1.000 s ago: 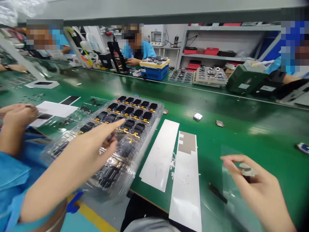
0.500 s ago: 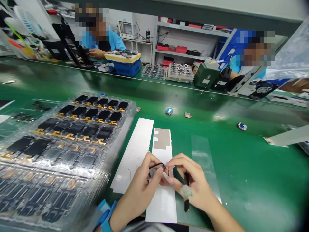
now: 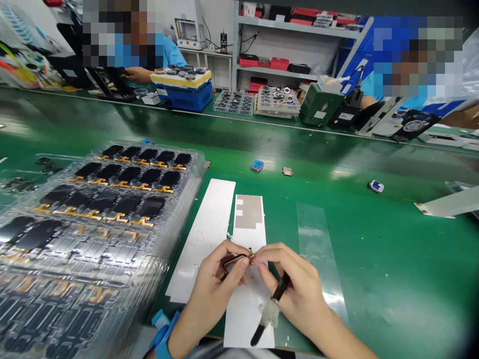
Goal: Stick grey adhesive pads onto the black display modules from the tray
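I am watching a stack of clear trays (image 3: 93,214) sitting at the left of the green desk (image 3: 392,259), with black pieces with gold tails lying in rows in their pockets. Just right of the stack, a white strip (image 3: 204,239) is lying flat.

My left hand (image 3: 215,286), with a blue wristband (image 3: 164,334) showing at the wrist, is closing thumb and fingers on a small black part (image 3: 234,260) and holding it just above a second strip (image 3: 247,309). That strip is carrying a grey patch (image 3: 249,212) at its far end.

My right hand (image 3: 295,294) is meeting the left over this strip. Its fingertips are pinching the orange end of the part, so the part is sitting between both hands. The same hand is also gripping a black tool (image 3: 269,311), which is slanting down toward the near edge of the desk with a whitish wad around its middle.

Right of the hands, a clear film (image 3: 318,244) is lying on the desk. Farther out, a blue-and-pink piece (image 3: 257,166), a small square piece (image 3: 287,171) and another coloured piece (image 3: 376,186) are lying well apart.

Along the far edge, a person in blue is working behind a blue box (image 3: 185,92), a green machine (image 3: 320,104) is standing to its right, and a second person is sitting at the far right.
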Available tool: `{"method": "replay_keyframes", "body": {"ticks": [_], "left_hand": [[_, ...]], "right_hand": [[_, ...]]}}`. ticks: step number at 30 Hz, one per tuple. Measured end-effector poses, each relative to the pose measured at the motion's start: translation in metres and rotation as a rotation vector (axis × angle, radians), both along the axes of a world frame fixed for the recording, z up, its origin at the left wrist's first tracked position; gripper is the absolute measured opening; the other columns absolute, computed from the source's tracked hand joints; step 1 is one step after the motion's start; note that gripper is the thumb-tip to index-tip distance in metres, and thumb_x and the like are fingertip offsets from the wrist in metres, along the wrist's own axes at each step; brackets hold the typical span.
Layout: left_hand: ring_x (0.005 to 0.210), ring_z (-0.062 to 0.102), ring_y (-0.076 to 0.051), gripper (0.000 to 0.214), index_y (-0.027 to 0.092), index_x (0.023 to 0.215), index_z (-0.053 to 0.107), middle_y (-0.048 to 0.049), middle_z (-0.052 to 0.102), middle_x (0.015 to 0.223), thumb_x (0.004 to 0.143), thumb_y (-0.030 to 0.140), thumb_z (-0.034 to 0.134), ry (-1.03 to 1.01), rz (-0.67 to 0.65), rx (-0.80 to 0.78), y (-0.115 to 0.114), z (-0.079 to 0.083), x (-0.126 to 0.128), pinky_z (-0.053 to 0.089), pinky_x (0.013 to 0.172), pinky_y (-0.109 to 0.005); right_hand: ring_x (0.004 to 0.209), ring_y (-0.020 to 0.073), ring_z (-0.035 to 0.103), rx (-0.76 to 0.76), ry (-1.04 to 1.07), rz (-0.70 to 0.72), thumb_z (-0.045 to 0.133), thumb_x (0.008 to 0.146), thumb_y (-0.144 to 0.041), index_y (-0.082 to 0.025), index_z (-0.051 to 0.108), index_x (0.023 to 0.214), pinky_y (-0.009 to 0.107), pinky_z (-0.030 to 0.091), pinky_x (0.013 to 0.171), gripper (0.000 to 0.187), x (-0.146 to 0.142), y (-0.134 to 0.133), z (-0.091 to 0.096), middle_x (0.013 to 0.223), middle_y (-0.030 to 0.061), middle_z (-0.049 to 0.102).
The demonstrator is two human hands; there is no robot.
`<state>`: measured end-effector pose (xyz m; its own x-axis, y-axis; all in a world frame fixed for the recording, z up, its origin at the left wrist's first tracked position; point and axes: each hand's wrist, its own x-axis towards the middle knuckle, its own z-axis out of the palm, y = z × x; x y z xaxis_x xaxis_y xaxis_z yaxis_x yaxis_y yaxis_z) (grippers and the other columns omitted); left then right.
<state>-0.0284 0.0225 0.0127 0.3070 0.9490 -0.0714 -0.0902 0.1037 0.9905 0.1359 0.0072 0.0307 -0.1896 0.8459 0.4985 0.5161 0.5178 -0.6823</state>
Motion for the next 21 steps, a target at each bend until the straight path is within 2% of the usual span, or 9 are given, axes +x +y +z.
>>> {"method": "replay_keyframes", "body": {"ticks": [4,8,11,16,21], "left_hand": [[0.060,0.057,-0.012,0.018,0.020,0.087,0.051,0.0026,0.057,0.071,0.096,0.036,0.054,-0.057,-0.047,-0.062,-0.001,-0.002,0.001,0.047,0.060,-0.023],[0.056,0.046,-0.010,0.019,0.022,0.093,0.046,0.0065,0.046,0.064,0.102,0.038,0.042,-0.042,-0.045,-0.059,-0.007,-0.005,0.001,0.040,0.055,-0.021],[0.058,0.041,-0.010,0.019,0.022,0.095,0.048,0.0063,0.041,0.065,0.103,0.037,0.039,0.014,-0.047,-0.048,-0.009,-0.007,0.000,0.037,0.056,-0.021],[0.063,0.050,-0.012,0.018,0.021,0.099,0.051,0.0037,0.050,0.069,0.102,0.036,0.043,0.064,-0.070,-0.013,-0.007,-0.008,0.000,0.040,0.059,-0.022],[0.070,0.057,-0.015,0.018,0.020,0.098,0.053,0.0002,0.057,0.077,0.101,0.034,0.043,0.124,-0.071,0.053,-0.006,-0.002,0.000,0.045,0.065,-0.025]], "right_hand": [[0.067,0.0116,0.062,-0.004,0.006,-0.025,0.053,0.090,-0.008,-0.022,0.058,0.094,0.022,0.046,0.051,0.015,0.001,-0.001,0.003,0.085,0.0025,0.065],[0.070,0.0133,0.063,-0.006,-0.045,-0.038,0.056,0.090,-0.011,-0.020,0.059,0.096,0.024,0.048,0.053,0.012,0.001,0.000,0.001,0.087,0.0042,0.064],[0.070,0.0138,0.065,0.065,-0.124,-0.046,0.056,0.090,-0.010,-0.019,0.061,0.096,0.024,0.050,0.053,0.012,0.000,0.001,-0.001,0.087,0.0048,0.065],[0.068,0.0146,0.068,0.173,-0.247,-0.090,0.055,0.091,-0.009,-0.017,0.065,0.100,0.025,0.053,0.054,0.016,-0.003,0.002,-0.006,0.087,0.0065,0.068],[0.067,0.0161,0.068,0.247,-0.331,-0.128,0.053,0.091,-0.007,-0.014,0.064,0.104,0.027,0.056,0.055,0.019,-0.005,0.001,-0.007,0.089,0.0085,0.071]]}}
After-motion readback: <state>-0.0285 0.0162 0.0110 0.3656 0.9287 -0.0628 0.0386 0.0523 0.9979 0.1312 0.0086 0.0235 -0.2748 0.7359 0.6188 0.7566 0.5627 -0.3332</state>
